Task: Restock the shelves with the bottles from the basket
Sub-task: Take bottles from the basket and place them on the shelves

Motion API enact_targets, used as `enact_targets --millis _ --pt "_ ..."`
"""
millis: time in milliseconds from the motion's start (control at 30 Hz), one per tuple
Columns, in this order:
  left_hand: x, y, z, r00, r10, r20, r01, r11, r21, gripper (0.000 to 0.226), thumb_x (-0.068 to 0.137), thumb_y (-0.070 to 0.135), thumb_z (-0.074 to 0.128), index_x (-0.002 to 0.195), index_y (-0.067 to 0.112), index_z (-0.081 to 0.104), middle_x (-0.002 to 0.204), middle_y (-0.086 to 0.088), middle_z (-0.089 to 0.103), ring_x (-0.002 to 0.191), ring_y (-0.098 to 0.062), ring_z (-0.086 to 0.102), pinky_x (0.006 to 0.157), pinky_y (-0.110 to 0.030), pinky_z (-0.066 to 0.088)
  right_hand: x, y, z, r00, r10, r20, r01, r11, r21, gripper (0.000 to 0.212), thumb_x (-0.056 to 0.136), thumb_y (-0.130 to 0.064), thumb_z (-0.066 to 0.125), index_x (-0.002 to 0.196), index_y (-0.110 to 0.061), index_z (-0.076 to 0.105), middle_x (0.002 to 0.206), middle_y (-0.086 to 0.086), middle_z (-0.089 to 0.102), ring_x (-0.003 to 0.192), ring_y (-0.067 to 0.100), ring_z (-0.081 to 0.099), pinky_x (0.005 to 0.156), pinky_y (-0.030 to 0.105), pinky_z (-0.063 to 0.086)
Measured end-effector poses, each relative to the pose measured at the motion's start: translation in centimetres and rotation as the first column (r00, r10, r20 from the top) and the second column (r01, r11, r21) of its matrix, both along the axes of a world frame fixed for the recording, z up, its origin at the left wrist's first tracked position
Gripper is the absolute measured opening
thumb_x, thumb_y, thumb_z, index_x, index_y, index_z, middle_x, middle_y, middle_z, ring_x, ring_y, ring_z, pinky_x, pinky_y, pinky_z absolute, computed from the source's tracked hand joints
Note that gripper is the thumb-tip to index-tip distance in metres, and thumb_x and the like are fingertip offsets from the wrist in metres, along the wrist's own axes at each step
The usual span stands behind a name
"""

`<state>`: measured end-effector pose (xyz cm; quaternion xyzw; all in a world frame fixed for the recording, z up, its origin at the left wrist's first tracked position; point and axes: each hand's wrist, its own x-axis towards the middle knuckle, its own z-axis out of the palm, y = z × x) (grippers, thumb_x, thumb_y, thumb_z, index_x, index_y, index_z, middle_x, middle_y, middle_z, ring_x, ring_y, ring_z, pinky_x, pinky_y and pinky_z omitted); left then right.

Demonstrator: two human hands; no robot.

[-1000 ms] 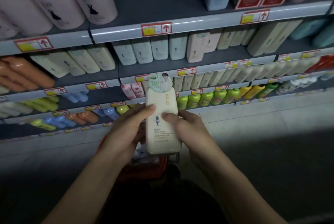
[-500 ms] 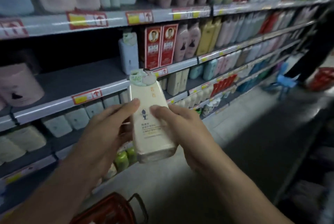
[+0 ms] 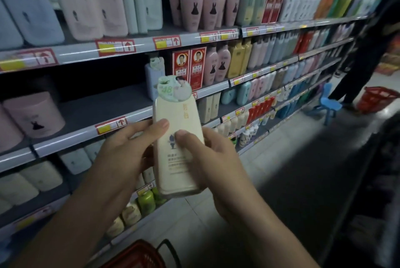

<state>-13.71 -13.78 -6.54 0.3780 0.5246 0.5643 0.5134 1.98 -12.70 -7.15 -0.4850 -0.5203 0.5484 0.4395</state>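
Head view: a cream bottle (image 3: 178,148) with rounded shoulders, dark small print and a round green-and-white tag at its neck stands upright in the air in front of the shelves (image 3: 91,114). The left hand (image 3: 121,159) grasps its left side, thumb across the front; the right hand (image 3: 216,159) clasps its right side and base. At the bottom edge sits a red basket (image 3: 138,255) with a black handle; its contents cannot be seen. The shelves hold rows of pink, blue, cream and green bottles.
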Motion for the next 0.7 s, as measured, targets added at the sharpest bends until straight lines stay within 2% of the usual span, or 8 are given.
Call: enact_targets --millis 133,233,333,400,467,600,700 --pt "-0.6 -0.7 -3.4 1.000 0.015 -0.019 -0.016 0.998 -0.066 0.041 0.075 0.033 0.078 0.113 0.016 0.074 0.099 -0.009 0.082 0.087 -0.026 0.080 0.071 -0.035 0.060 -0.9 -1.4 -3.9 0.997 -0.001 -0.079 -0.008 0.993 -0.117 0.019 0.097 -0.027 0.071 0.115 -0.021 0.074 0.100 0.002 0.082 0.093 0.019 0.079 0.080 0.035 0.065" --pt "-0.3 -0.2 -6.0 1.000 0.012 -0.016 -0.014 0.993 -0.120 0.031 0.084 0.023 0.078 0.115 0.018 0.071 0.098 -0.006 0.082 0.087 -0.024 0.080 0.064 -0.029 0.062 -0.4 -0.8 -6.4 0.996 -0.005 -0.086 -0.012 0.981 -0.195 0.020 0.097 -0.021 0.070 0.116 -0.020 0.073 0.103 0.005 0.081 0.097 0.024 0.078 0.087 0.041 0.064" --pt "0.3 1.3 -8.6 1.000 0.010 0.016 -0.007 0.985 -0.173 0.039 0.087 0.018 0.080 0.125 0.017 0.068 0.110 -0.007 0.080 0.094 -0.024 0.080 0.070 -0.030 0.064 0.6 1.2 -8.6 0.997 0.017 -0.075 -0.033 0.974 -0.225 0.021 0.096 -0.016 0.070 0.116 -0.020 0.074 0.107 0.007 0.081 0.102 0.029 0.077 0.096 0.051 0.062" --pt "0.7 3.1 -10.1 0.999 0.026 0.038 -0.018 0.980 -0.200 0.046 0.087 0.019 0.082 0.129 0.016 0.066 0.116 -0.009 0.078 0.097 -0.023 0.079 0.074 -0.031 0.064 1.4 3.2 -10.0 0.996 0.029 -0.079 -0.047 0.972 -0.232 0.024 0.096 -0.014 0.070 0.119 -0.018 0.074 0.108 0.008 0.081 0.104 0.029 0.077 0.097 0.050 0.061" --pt "1.4 5.3 -11.7 0.998 0.025 0.058 -0.012 0.975 -0.222 0.045 0.087 0.017 0.082 0.128 0.016 0.065 0.116 -0.010 0.078 0.098 -0.024 0.079 0.077 -0.033 0.064 2.3 5.5 -11.4 0.994 0.037 -0.100 -0.061 0.967 -0.247 0.026 0.097 -0.012 0.068 0.122 -0.015 0.073 0.109 0.008 0.081 0.105 0.028 0.077 0.092 0.042 0.063" --pt "3.5 11.1 -15.9 0.998 0.033 0.051 -0.019 0.966 -0.256 0.045 0.086 0.016 0.083 0.128 0.016 0.067 0.115 -0.008 0.079 0.102 -0.024 0.078 0.087 -0.040 0.063 4.8 11.1 -14.9 0.989 0.039 -0.140 -0.080 0.949 -0.305 0.028 0.101 -0.010 0.061 0.125 -0.016 0.073 0.107 0.003 0.082 0.096 0.017 0.078 0.068 0.020 0.058" --pt "5.9 16.3 -19.8 0.999 0.032 0.015 -0.026 0.954 -0.297 0.055 0.079 0.023 0.089 0.130 0.019 0.068 0.118 -0.006 0.079 0.105 -0.025 0.077 0.093 -0.045 0.062 7.4 16.1 -18.3 0.991 0.042 -0.127 -0.086 0.928 -0.362 0.032 0.102 -0.010 0.058 0.129 -0.019 0.072 0.109 0.001 0.082 0.094 0.012 0.078 0.068 0.017 0.057"
